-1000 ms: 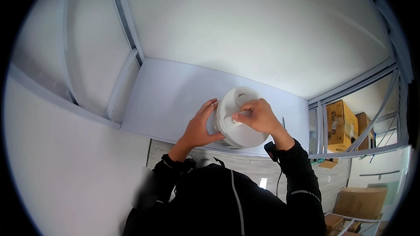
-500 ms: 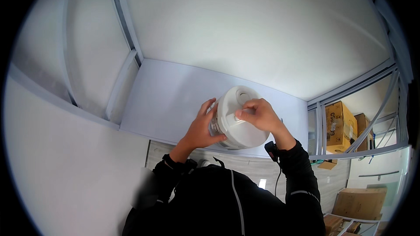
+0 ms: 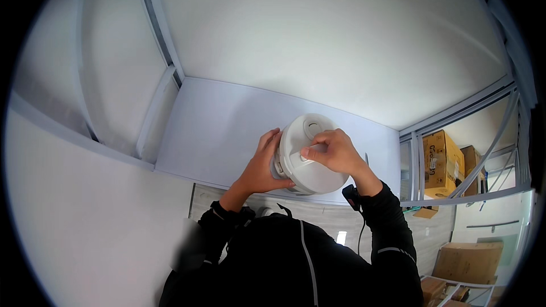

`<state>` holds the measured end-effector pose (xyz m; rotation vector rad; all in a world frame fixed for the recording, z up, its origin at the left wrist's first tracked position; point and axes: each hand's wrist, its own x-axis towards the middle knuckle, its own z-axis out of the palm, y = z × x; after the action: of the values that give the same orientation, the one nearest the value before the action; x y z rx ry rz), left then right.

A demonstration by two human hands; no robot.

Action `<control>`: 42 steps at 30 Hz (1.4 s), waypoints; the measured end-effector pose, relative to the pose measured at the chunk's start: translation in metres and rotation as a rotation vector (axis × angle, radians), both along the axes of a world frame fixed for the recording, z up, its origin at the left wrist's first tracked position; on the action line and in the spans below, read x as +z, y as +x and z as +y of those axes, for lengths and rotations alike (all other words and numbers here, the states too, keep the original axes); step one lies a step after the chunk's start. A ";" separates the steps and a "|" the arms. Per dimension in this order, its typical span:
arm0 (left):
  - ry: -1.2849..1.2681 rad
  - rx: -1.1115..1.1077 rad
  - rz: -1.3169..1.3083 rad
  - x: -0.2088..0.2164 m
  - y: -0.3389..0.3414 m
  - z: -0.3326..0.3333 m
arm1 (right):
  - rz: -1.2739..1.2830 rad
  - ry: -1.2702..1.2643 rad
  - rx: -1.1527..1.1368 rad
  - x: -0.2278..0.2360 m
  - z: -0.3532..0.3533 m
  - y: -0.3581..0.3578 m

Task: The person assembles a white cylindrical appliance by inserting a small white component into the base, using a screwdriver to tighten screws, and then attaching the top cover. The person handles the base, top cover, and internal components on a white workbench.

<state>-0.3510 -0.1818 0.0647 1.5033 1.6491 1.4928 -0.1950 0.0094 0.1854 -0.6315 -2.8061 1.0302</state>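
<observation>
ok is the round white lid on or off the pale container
On: the round white lid covers the top of the pale container, under the right hand; whether it is latched, I cannot tell.

A round white container [image 3: 324, 179] — its broad lid [image 3: 292, 142] on, a ring-shaped fitting [image 3: 312, 125] near the far rim — faces me top up over a pale table [image 3: 216, 119], near the front edge. I cannot tell whether its base, hidden from my remote view, touches down.
</observation>
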 end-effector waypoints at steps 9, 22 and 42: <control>0.114 0.091 -0.044 -0.014 0.007 0.006 | 0.025 -0.041 -0.053 0.000 0.000 0.000; 0.100 0.033 0.088 0.001 0.002 0.003 | 0.088 -0.171 -0.067 -0.002 0.000 0.006; 0.259 0.041 0.075 0.033 0.007 0.042 | 0.506 0.028 -0.061 -0.011 0.018 0.015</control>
<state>-0.3442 -0.1399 0.0976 1.6867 1.5846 1.7477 -0.1805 0.0276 0.1741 -0.3814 -2.3422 0.9723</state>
